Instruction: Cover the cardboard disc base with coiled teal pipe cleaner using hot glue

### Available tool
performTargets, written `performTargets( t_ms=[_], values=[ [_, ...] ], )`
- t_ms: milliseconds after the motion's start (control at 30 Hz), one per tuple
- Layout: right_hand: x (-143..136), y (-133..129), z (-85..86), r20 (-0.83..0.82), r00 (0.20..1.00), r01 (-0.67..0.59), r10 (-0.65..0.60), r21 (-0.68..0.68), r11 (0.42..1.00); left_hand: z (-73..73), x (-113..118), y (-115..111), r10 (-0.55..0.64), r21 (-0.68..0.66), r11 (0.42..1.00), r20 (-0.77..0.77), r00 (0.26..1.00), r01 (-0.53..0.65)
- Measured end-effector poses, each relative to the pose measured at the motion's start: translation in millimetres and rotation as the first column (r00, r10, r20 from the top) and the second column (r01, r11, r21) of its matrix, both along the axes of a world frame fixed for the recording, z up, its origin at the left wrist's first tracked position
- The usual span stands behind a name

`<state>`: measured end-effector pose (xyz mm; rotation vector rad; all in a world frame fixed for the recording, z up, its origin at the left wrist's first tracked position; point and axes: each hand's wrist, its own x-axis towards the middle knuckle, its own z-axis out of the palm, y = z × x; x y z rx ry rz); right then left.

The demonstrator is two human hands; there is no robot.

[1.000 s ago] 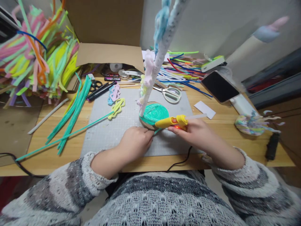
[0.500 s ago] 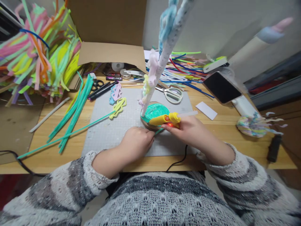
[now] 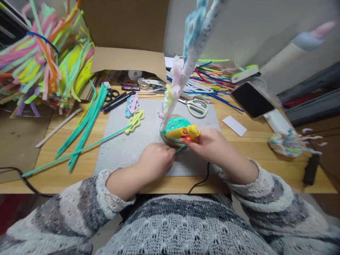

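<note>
My right hand (image 3: 209,143) is wrapped round a yellow glue gun (image 3: 183,133) with a red light showing. The gun's tip is over the left part of a round base (image 3: 177,123) covered in green coils. A white speckled post (image 3: 183,79) with blue, lilac and yellow fuzzy shapes rises tilted from the base's left side. Beside the base's front edge, my left hand (image 3: 157,160) is closed on a green pipe cleaner (image 3: 182,147), whose short stretch shows between the hands. Base and hands are over a grey cutting mat (image 3: 119,141).
Green pipe cleaners (image 3: 86,127), a yellow zigzag piece (image 3: 135,121) and black pens (image 3: 118,101) lie left. Scissors (image 3: 197,107) are behind the base; a phone (image 3: 252,100) and white card (image 3: 234,125) are right. A cardboard box (image 3: 129,62) stands behind.
The glue gun and my right hand have shifted slightly left over the base, the gun's tip now nearer the post. My left hand keeps its closed grip. The whole view has shifted slightly.
</note>
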<state>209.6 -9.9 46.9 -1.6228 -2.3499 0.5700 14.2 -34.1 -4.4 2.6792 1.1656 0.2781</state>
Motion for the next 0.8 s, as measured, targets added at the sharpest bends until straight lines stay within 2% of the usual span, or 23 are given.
performTargets(
  t_ms=[233, 367, 433, 533, 633, 667, 733, 800],
  values=[
    [-4.2, 1.5, -5.5, -0.016, 1.0, -0.011, 0.011, 0.027, 1.0, -0.8, -0.3, -0.3, -0.01, 0.042, 0.999, 0.035, 0.999, 0.008],
    [-6.0, 3.2, -6.7, -0.124, 0.992, -0.018, 0.02, 0.016, 1.0, 0.4, -0.2, 0.6, -0.002, 0.028, 1.0, 0.02, 1.0, 0.001],
    [-2.5, 4.5, -5.7, -0.215, 0.977, -0.004, -0.001, -0.022, 1.0, 1.2, -0.2, 1.1, 0.0, 0.013, 1.0, 0.012, 1.0, 0.0],
    [13.1, 4.6, -3.7, -0.338, 0.927, 0.1, -0.165, -0.201, 0.974, 2.8, -0.8, 1.3, 0.023, 0.001, 1.0, 0.021, 1.0, -0.023],
    [39.3, 0.8, -6.0, -0.485, 0.784, 0.122, -0.386, -0.49, 0.863, 5.3, -1.5, 0.8, 0.054, 0.009, 0.998, 0.068, 0.996, -0.055],
    [49.0, -0.9, -8.4, -0.556, 0.695, 0.112, -0.455, -0.543, 0.833, 6.2, -1.7, 0.6, 0.06, 0.014, 0.998, 0.082, 0.995, -0.061],
    [68.0, -4.1, -15.4, -0.653, 0.463, 0.133, -0.599, -0.617, 0.776, 8.0, -2.0, 0.6, 0.06, 0.023, 0.998, 0.097, 0.993, -0.063],
    [84.3, -5.8, -24.1, -0.661, 0.283, 0.154, -0.695, -0.684, 0.713, 9.1, -2.3, 1.4, 0.053, 0.027, 0.998, 0.088, 0.995, -0.055]
  ],
)
